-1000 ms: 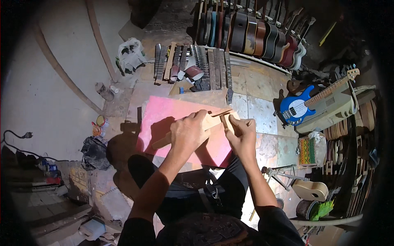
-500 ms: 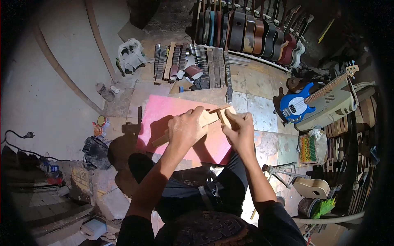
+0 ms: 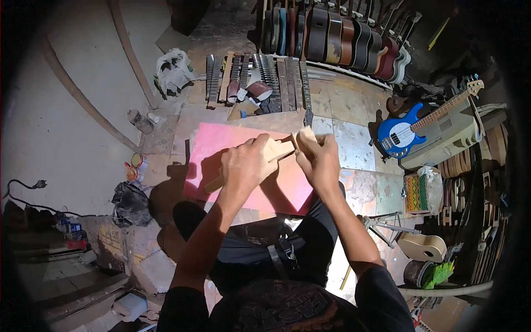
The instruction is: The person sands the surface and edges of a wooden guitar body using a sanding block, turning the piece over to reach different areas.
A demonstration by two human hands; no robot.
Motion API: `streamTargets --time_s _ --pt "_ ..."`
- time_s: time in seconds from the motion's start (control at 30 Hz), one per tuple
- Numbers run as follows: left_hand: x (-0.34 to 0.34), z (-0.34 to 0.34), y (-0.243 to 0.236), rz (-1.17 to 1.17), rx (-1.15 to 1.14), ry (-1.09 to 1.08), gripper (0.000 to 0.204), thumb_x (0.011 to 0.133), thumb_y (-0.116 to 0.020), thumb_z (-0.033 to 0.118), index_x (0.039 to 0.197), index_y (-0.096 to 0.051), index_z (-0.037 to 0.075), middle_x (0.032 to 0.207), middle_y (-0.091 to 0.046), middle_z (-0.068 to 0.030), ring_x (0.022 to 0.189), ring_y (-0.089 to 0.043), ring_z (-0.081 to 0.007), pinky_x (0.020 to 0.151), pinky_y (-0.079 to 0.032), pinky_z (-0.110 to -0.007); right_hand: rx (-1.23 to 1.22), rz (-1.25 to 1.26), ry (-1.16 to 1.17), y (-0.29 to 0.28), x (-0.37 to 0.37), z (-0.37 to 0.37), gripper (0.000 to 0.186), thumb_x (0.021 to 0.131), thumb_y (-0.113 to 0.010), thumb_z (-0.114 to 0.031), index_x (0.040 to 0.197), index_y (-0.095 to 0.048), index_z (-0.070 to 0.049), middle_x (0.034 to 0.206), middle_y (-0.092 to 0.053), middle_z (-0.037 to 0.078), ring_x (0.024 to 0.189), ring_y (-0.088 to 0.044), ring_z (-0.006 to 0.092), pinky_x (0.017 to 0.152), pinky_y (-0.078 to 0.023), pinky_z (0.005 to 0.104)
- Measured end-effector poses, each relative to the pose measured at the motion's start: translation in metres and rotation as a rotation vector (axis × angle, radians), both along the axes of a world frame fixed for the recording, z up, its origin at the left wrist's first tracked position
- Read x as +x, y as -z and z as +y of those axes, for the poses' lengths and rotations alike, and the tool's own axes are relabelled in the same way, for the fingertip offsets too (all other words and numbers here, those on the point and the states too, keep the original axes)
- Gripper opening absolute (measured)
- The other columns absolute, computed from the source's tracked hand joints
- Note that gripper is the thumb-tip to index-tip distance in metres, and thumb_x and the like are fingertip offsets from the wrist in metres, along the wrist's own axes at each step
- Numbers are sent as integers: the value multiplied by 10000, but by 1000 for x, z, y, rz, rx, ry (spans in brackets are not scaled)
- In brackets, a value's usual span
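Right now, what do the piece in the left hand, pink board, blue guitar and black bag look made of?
Piece in the left hand: likely bare wood, pale tan, matte; grain not discernible.
Pink board: patchy pink, matte, perhaps painted; core unclear.
Blue guitar: evenly blue, likely paint or lacquer; core hidden.
Black bag: probably thin plastic, going by glossy crumples.

Black shirt, dim print across chest, loose sleeves ending near elbows. Black trousers. Greyish strap, shiny buckle by lap, from where I'm standing. Forearms bare.
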State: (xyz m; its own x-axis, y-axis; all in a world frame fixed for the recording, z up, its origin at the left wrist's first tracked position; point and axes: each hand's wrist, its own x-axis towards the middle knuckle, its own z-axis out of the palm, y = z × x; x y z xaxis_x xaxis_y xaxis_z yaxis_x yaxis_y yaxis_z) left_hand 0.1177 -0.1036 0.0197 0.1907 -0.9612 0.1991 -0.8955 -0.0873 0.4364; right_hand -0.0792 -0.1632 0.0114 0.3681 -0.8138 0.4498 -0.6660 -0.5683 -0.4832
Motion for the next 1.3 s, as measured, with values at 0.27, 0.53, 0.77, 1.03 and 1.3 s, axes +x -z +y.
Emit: streamTargets --time_s 0.27,0.53,0.77,1.03,1.3 --pt "6 -5 3 27 -41 -8 478 742 -824 375 1151 -705 157 1005 -771 -128 895 -750 -365 760 -583 -494 -123 113 5 -2 1 -8 449 794 -829 -170 1232 -757 -103 1017 -601 196 967 -600 378 838 -512 451" --pt "11 -14 2 8 -33 2 490 727 -827 384 1144 -712 155 981 -771 -127 880 -754 -353 750 -583 -489 -115 43 -32 5 5 -21 432 805 -810 -155 1229 -748 -103 1040 -599 178 983 -597 375 833 -514 447" --pt "7 -18 8 9 -32 19 516 721 -826 406 1168 -715 172 985 -776 -114 876 -755 -356 752 -581 -497 -31 35 9 2 11 -26 449 756 -835 -166 1198 -769 -127 1051 -606 169 1002 -603 366 819 -529 455" --pt "3 -16 -2 -18 -2 -13 530 727 -820 417 1183 -712 170 1021 -774 -129 891 -753 -367 762 -588 -493 -113 85 -17 -3 8 -30 426 789 -818 -168 1207 -767 -104 1027 -602 191 970 -611 375 821 -520 454" --pt "8 -11 1 -11 -34 -19 531 742 -810 419 1191 -711 154 1040 -771 -137 903 -750 -376 766 -591 -491 -20 -2 -24 -1 4 -22 469 800 -826 -162 1256 -751 -85 1008 -597 173 961 -609 348 840 -519 413"
